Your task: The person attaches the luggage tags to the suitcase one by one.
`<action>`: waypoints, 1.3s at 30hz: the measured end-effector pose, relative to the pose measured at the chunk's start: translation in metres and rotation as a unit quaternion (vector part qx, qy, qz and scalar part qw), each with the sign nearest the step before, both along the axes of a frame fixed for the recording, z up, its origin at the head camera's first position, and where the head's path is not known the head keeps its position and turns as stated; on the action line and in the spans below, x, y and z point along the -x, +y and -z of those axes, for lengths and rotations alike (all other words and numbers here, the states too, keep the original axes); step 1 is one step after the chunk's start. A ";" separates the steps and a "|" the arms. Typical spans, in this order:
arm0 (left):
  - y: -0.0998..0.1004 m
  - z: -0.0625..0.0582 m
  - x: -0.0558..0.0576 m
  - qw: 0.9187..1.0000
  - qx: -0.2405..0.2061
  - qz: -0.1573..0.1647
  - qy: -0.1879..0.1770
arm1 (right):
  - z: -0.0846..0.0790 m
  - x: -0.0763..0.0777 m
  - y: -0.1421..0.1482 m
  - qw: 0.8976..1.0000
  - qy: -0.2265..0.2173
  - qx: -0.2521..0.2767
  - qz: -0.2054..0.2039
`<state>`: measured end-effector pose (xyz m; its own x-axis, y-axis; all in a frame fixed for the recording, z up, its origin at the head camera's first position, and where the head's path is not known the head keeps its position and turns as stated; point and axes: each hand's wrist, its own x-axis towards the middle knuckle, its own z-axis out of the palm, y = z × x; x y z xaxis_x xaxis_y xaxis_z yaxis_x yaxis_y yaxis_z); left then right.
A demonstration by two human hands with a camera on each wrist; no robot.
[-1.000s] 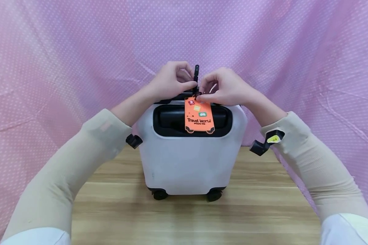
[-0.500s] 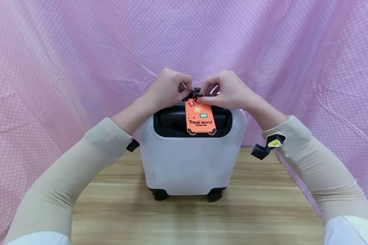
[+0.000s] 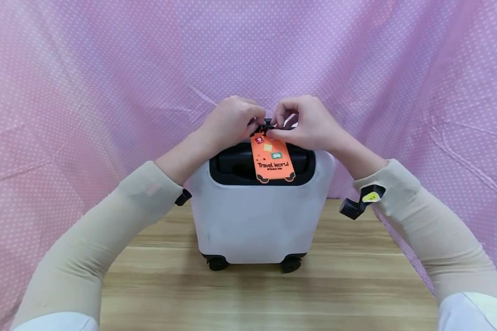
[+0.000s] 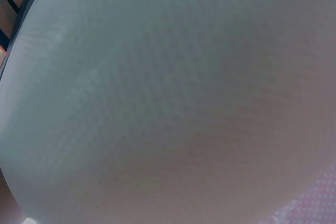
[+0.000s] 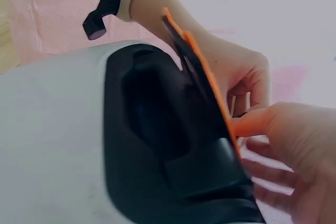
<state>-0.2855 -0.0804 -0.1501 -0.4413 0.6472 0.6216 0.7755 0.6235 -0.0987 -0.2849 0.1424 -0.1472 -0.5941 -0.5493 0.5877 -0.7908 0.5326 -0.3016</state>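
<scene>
A white suitcase (image 3: 254, 225) with a black recessed panel stands upright in the head view. An orange luggage tag (image 3: 272, 158), printed "Travel World", hangs over that panel from a short black strap (image 3: 267, 128) at the suitcase top. My left hand (image 3: 232, 122) pinches the strap from the left, its fingertips partly hiding it. From the other side, my right hand (image 3: 308, 120) pinches the strap's buckle end between thumb and fingers, right at the tag's top edge. The right wrist view shows the tag (image 5: 207, 72) edge-on, between the hands and the black panel (image 5: 152, 108).
The suitcase's black wheels (image 3: 218, 263) rest on a wood-grain surface (image 3: 248, 299). Pink dotted cloth (image 3: 248, 50) hangs close behind. Black wrist cameras (image 3: 352, 209) jut from both sleeves. A blurred pale surface (image 4: 157, 98) fills nearly all of the left wrist view.
The strap's upright free end no longer shows above the hands. My left hand has come down and slightly right, its fingers more curled. The tag's lower end has swung slightly right.
</scene>
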 end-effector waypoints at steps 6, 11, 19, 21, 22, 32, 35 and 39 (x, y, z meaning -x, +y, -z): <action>-0.001 0.000 0.001 1.000 -0.007 0.003 -0.007 | 0.012 -0.003 0.000 0.988 0.144 0.037 -0.039; -0.003 0.000 0.002 0.999 -0.026 0.010 -0.027 | 0.016 -0.003 -0.001 0.977 0.208 0.030 -0.048; -0.013 0.000 0.010 0.984 -0.109 0.044 -0.132 | 0.008 0.001 -0.006 0.968 0.234 -0.050 -0.079; -0.015 0.000 0.010 0.977 -0.125 0.051 -0.166 | 0.006 0.002 -0.007 0.963 0.248 -0.062 -0.087; -0.016 0.001 0.010 0.971 -0.135 0.060 -0.187 | 0.006 0.002 -0.007 0.960 0.258 -0.066 -0.087; -0.017 0.007 0.010 0.926 -0.249 0.107 -0.262 | 0.014 0.002 -0.007 0.954 0.286 -0.081 -0.049; -0.016 0.008 0.010 0.928 -0.258 0.096 -0.250 | 0.015 0.001 -0.008 0.954 0.285 -0.088 -0.041; -0.015 0.009 0.007 0.941 -0.245 0.065 -0.224 | 0.016 0.001 -0.008 0.952 0.288 -0.102 -0.030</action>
